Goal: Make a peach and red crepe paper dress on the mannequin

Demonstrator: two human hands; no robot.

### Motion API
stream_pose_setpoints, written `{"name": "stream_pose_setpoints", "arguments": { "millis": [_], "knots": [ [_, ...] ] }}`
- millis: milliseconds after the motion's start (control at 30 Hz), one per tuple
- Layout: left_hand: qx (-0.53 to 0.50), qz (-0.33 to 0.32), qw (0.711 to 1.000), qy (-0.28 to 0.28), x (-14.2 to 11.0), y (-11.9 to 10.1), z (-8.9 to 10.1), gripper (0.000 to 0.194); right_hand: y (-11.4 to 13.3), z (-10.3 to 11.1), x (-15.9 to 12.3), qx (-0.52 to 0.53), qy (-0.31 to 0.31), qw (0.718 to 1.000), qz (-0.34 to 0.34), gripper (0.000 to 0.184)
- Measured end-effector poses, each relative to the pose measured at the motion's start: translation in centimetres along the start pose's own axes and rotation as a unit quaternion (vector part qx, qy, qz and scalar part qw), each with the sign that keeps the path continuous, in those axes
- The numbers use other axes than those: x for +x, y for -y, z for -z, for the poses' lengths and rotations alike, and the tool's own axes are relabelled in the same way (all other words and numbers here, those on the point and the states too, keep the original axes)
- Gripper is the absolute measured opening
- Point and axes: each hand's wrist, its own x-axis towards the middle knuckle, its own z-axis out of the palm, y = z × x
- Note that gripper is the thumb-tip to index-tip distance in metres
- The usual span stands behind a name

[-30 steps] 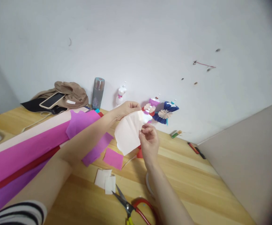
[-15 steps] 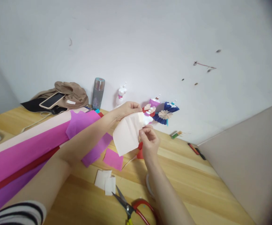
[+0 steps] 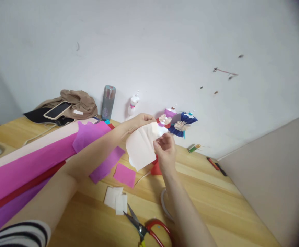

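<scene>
Over the table, a cream sheet of crepe paper [image 3: 142, 145] lies across a small white figurine [image 3: 162, 130] with a purple band at its neck. My left hand [image 3: 140, 122] is closed at the upper edge of the paper, its fingertips partly hidden behind it. On the other side my right hand [image 3: 166, 149] pinches the paper's right edge beside the figurine. Most of the figurine's body is covered by the sheet. Behind stand a figure with a cream paper fan [image 3: 164, 119] and one in pleated blue paper [image 3: 176, 130].
Open red-handled scissors [image 3: 141, 228] lie at the front, near cream paper scraps [image 3: 121, 204] and a tape roll [image 3: 164, 206]. Rolls of coloured paper [image 3: 36, 154] fill the left. By the wall stand a grey flask [image 3: 108, 103] and a white figurine [image 3: 132, 104].
The cream paper's lower end has swung slightly right, and a bit of white shows beneath its lower left edge. My right hand has risen a little along the paper's edge.
</scene>
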Motion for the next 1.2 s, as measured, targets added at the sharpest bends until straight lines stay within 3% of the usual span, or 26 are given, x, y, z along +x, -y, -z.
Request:
{"name": "stream_pose_setpoints", "arguments": {
  "millis": [233, 400, 700, 967, 1100, 1200],
  "knots": [
    [0.019, 0.060, 0.998, 0.012, -0.4, -0.4, -0.2, 0.011, 1.5, 1.5, 2.2, -0.017, 0.166, 0.985, -0.038, 0.073],
    [0.050, 0.088, 0.994, 0.038, -0.9, -0.6, -0.1, 0.010, 2.3, 2.1, 3.6, -0.036, 0.235, 0.969, -0.071, 0.072],
    [0.078, 0.092, 0.991, 0.055, -0.6, -0.1, 0.8, 0.013, 2.8, 2.2, 4.4, -0.016, 0.253, 0.961, -0.110, 0.056],
    [0.075, 0.100, 0.990, 0.068, 0.0, 0.5, 1.5, 0.013, 2.9, 2.3, 4.6, -0.010, 0.265, 0.959, -0.098, 0.041],
    [0.055, 0.100, 0.993, 0.021, -0.1, -0.3, 3.1, 0.029, 2.7, 2.4, 4.4, -0.007, 0.247, 0.963, -0.107, 0.044],
    [0.053, 0.136, 0.988, 0.043, -1.6, -1.5, 4.4, 0.047, 2.5, 2.7, 4.2, -0.009, 0.235, 0.966, -0.111, 0.044]
  ]
}}
